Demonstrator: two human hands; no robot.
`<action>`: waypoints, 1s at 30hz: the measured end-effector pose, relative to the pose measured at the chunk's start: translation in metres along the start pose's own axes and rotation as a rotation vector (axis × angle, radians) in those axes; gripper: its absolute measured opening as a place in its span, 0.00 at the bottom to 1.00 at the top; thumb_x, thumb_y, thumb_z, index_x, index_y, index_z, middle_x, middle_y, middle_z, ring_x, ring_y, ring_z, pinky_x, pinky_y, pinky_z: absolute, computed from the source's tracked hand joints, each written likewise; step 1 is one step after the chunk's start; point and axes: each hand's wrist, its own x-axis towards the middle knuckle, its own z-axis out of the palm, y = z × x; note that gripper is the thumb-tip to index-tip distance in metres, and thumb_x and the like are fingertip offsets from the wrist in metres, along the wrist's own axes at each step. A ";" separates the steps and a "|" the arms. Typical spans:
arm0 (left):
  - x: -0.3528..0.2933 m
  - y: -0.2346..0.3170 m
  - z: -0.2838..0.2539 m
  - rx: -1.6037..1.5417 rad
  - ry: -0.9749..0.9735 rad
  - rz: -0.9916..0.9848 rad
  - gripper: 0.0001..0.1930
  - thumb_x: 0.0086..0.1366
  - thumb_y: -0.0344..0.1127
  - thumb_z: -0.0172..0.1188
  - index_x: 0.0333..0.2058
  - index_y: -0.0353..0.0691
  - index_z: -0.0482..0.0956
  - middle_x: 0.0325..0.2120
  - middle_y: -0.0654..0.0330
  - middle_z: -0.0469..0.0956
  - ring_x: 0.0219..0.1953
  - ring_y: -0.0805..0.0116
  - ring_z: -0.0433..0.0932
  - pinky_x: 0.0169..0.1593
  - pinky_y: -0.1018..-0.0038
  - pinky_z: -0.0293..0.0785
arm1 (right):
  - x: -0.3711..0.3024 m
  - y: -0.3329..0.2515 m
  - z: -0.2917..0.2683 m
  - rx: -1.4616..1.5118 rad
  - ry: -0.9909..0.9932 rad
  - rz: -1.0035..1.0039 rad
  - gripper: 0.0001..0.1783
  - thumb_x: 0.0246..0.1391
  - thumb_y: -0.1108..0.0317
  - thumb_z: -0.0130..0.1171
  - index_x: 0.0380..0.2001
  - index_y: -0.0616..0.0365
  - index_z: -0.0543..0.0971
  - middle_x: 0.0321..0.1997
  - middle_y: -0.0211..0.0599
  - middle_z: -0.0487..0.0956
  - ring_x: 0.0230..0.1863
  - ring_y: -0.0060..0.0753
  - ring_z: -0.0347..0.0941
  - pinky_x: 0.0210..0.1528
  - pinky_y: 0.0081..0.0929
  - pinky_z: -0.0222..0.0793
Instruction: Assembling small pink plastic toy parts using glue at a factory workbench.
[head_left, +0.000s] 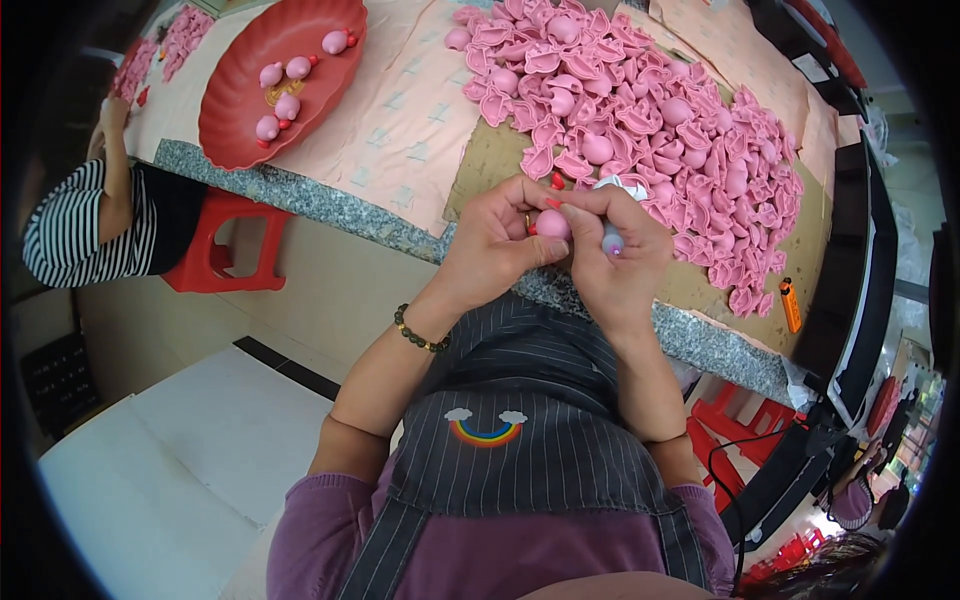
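Observation:
My left hand (497, 245) is closed around a small pink ball-shaped piece (552, 226), with red bits (533, 229) at its side. My right hand (617, 250) meets it, thumb and fingertips pinched at a small red part (553, 203) on top of the ball. Tucked in the right hand's curled fingers is a slim pale tube (612, 240) with a purple tip. Another red piece (557, 181) shows just beyond my fingertips. Both hands are above the table's near edge, beside a large heap of pink moulded pieces (640, 110).
A red scalloped tray (225, 125) at the left holds several pink balls with red parts. An orange lighter (790, 305) lies on the brown board (490, 165). A person in a striped top (75, 225) sits at the far left near a red stool (225, 245).

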 end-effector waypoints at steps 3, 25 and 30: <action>0.000 -0.002 0.002 0.008 0.037 0.031 0.15 0.52 0.16 0.59 0.39 0.33 0.69 0.37 0.59 0.72 0.37 0.76 0.75 0.40 0.80 0.76 | -0.010 0.005 -0.003 0.051 0.026 -0.005 0.03 0.49 0.80 0.56 0.28 0.64 0.79 0.22 0.25 0.74 0.24 0.11 0.65 0.25 0.11 0.59; 0.000 -0.003 -0.007 -0.085 0.010 0.031 0.18 0.53 0.24 0.64 0.42 0.34 0.70 0.40 0.58 0.73 0.41 0.75 0.73 0.44 0.80 0.71 | 0.011 0.002 -0.006 0.243 0.108 0.123 0.04 0.50 0.79 0.56 0.31 0.66 0.78 0.25 0.27 0.76 0.25 0.12 0.67 0.28 0.11 0.62; -0.001 -0.003 -0.009 -0.103 0.013 0.022 0.17 0.54 0.25 0.64 0.42 0.34 0.70 0.39 0.59 0.74 0.41 0.75 0.73 0.44 0.80 0.71 | 0.002 -0.004 -0.005 0.416 0.066 0.299 0.05 0.50 0.79 0.56 0.33 0.66 0.76 0.25 0.29 0.76 0.24 0.14 0.68 0.28 0.11 0.63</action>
